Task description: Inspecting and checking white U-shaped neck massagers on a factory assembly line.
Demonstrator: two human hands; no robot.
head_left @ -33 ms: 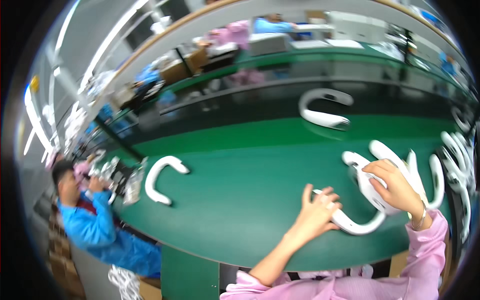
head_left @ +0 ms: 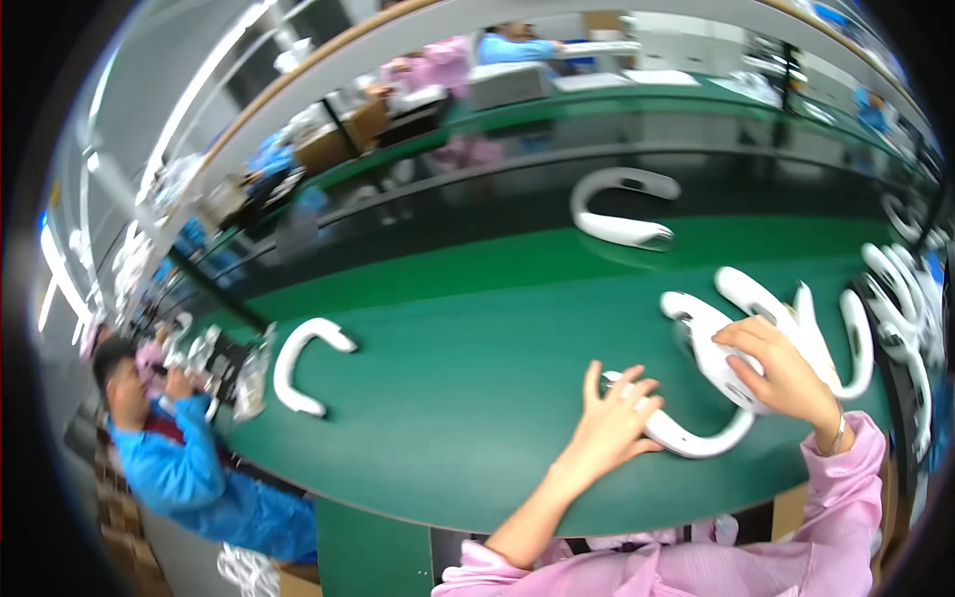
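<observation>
My left hand [head_left: 615,418] lies over one end of a white C-shaped neckband device [head_left: 701,444], its fingers spread around that end and the thumb close along the near side. My right hand [head_left: 778,370] bends its fingers over a wider white curved part [head_left: 711,343] at the device's other end. The right palm covers the join, so I cannot tell whether this part belongs to the same device. Just beyond the right hand lie more white curved devices, one [head_left: 748,294] pointing away from me and another [head_left: 858,338] at its right.
A white neckband device [head_left: 303,366] lies on the green table [head_left: 448,398] at left. Another [head_left: 622,214] sits on the dark strip at the back. Several are stacked at the right edge [head_left: 900,308]. A person in blue [head_left: 189,458] sits at left; others work beyond.
The whole view has shifted slightly, so everything appears a little further left. Both hands stay at the same neckband device.
</observation>
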